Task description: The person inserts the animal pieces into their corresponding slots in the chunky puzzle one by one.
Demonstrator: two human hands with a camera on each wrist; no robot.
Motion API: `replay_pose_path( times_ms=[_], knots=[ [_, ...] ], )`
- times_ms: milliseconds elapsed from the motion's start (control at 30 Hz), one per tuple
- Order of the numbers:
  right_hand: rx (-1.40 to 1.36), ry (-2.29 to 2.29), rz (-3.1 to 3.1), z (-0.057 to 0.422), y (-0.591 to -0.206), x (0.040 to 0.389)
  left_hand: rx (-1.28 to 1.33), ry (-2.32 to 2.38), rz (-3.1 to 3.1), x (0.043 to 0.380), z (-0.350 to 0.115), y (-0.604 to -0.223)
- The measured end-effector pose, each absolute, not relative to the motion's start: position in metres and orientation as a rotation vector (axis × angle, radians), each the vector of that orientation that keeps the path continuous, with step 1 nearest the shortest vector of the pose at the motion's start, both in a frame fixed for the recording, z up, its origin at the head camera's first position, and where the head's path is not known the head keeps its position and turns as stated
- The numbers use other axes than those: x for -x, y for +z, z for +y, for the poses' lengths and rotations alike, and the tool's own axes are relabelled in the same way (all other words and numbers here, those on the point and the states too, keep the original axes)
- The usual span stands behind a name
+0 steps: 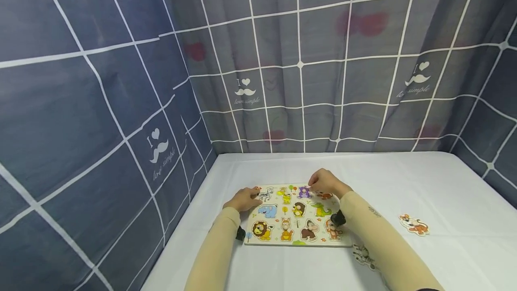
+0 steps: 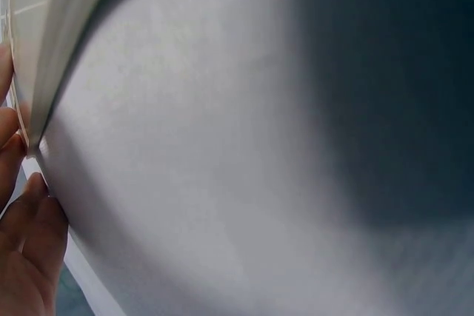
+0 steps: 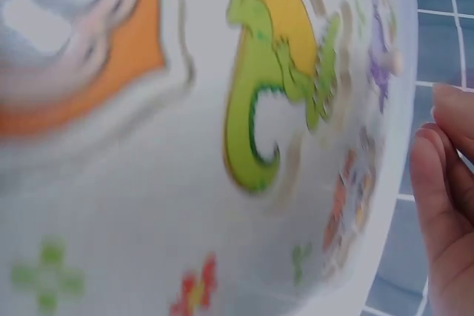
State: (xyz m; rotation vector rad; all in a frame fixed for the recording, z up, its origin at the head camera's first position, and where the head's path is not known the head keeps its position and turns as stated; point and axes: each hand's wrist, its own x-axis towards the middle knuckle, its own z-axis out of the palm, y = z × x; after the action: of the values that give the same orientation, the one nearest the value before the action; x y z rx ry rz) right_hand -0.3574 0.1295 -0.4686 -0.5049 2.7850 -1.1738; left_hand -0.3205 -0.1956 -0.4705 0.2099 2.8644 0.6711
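A pale wooden animal puzzle board (image 1: 291, 223) lies on the white table, its pictures including a lion, an elephant and a green crocodile (image 3: 252, 109). My left hand (image 1: 243, 200) rests at its upper left corner, fingers by the zebra picture (image 1: 265, 194). In the left wrist view, the left fingers (image 2: 44, 220) stand along the board's edge. My right hand (image 1: 326, 181) is over the far edge, fingertips right beside the purple hippo (image 1: 304, 192). Its thumb and forefinger come together in the right wrist view, with nothing seen between them.
A loose orange-and-white animal piece (image 1: 414, 225) lies on the table (image 1: 448, 183) to the right. Another loose piece, black and white (image 1: 363, 255), is partly hidden by my right sleeve (image 1: 383, 232). Grey checked curtains (image 1: 274, 89) hang behind the table and along its left side.
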Motion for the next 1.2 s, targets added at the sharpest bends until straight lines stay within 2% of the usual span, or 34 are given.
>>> replay_pose_path(
  times_ms=[500, 1200],
  knots=[
    [0.587, -1.099, 2.751, 0.186, -0.457, 0.327, -0.199, 0.701, 2.857, 0.323, -0.194, -0.477],
    [0.566, -1.063, 2.672, 0.252, -0.449, 0.237, -0.133, 0.714, 2.848, 0.332, -0.197, -0.481]
  ],
)
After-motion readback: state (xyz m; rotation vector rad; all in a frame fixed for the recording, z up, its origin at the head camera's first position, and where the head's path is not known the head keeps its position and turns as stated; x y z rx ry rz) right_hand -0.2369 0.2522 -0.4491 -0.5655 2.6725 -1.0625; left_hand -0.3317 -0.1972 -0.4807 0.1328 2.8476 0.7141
